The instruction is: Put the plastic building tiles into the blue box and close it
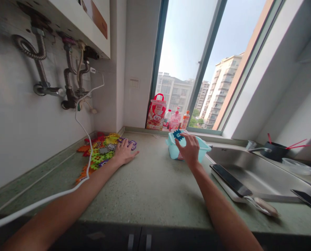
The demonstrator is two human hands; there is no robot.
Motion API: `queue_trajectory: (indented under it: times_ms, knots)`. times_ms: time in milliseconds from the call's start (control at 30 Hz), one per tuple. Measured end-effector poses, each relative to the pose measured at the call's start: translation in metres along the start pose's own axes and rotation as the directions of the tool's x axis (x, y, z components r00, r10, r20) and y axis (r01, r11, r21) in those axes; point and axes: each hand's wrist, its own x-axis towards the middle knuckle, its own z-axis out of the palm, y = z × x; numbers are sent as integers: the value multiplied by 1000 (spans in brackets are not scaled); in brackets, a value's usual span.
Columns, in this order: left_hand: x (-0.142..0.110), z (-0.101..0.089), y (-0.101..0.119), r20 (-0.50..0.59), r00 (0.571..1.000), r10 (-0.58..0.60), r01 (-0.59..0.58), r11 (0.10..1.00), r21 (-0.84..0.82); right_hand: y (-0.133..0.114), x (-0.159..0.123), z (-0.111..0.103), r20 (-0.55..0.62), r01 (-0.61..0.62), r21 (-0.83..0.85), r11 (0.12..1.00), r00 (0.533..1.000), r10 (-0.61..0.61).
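Teal, dark and toothed, 1 gear-edged piece (177,135) is up in the right hand (190,150), thumb and fingers narrowed in a pinch on its right side. Directly beneath those fingers, the pale blue tub (172,150); whether the piece touches the rim, I can't tell from here. Over on the other wing, the left hand (124,153) lies palm down, fingers spread wide, tips at a purple piece (131,143) on the border of the colourful pile (97,158), and no grip shows.

Good handling now, in my view: a light pinch on the edge, teeth held off the rim below the fingertips, wrist high so the forearm doesn't shove the tub's near wall. On the left, I'd press with the pads, picking at 1 piece's edge so linked neighbours don't drag along.

Now for room! The best lane looks like the green counter (150,181) between the 2 hands, from the left thumb across to the tub. Tighter elsewhere: a white cable (90,153) loops past the pile, left of the left fingers, a likely snag. Bottles (175,120) stand just beyond the right fingertips, at the window. Right of those fingers the sink (262,174) drops away, a black slab (231,179) at its near edge.
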Motion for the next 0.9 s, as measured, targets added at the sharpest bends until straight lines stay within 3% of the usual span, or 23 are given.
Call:
queue_trajectory:
  times_ms: [100, 200, 333, 500, 633, 733, 833, 900]
  knots:
    - [7, 1, -13, -6, 998, -65, 65, 998, -15, 23, 0, -4, -32, -143, -105, 984, 990, 140]
    - [11, 1, -23, 3, 995, -101, 101, 994, -30, 30, -5, -1, 87, -174, -173, 969, 978, 191]
    - [15, 1, -30, 21, 995, -100, 100, 995, -19, 19, -9, 6, 165, -96, -166, 981, 979, 124]
    - [16, -4, -29, -14, 998, -64, 64, 998, -25, -18, -12, 7, 222, 55, 3, 998, 974, -55]
    - [9, -18, -13, -149, 987, 64, -75, 995, -72, -46, -20, 9, 304, 163, 177, 971, 929, -211]
    - [-2, -28, 7, -233, 939, 252, -289, 946, -143, -55, -25, 14, 337, 161, 255, 953, 909, -244]
    - [-15, -33, 29, -201, 855, 479, -518, 817, -254, -54, -29, 18, 412, 97, 296, 950, 884, -219]
    - [-23, -31, 41, -117, 817, 565, -570, 761, -309, -49, -32, 22, 515, 27, 297, 954, 837, -184]
